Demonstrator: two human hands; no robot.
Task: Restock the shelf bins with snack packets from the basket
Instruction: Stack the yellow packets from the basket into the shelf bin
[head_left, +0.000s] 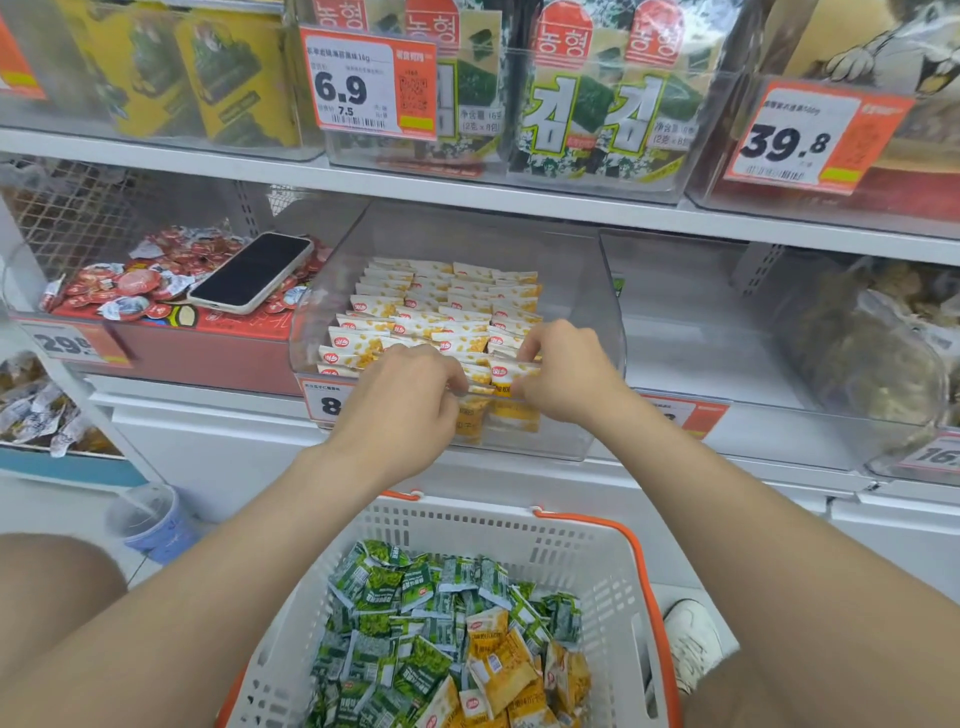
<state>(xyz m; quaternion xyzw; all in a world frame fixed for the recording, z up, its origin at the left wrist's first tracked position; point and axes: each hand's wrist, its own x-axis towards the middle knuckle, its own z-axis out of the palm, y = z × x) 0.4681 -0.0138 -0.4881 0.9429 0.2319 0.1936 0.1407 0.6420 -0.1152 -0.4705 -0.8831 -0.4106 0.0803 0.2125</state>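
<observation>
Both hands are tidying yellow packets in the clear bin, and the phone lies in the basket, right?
No: the head view shows the phone on red snacks left of the clear bin, not in the basket. Left hand and right hand do tidy yellow packets.

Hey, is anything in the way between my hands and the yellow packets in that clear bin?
Nothing visible. The left hand and right hand reach into the clear bin, fingers on its front yellow packets. The phone lies aside.
</observation>
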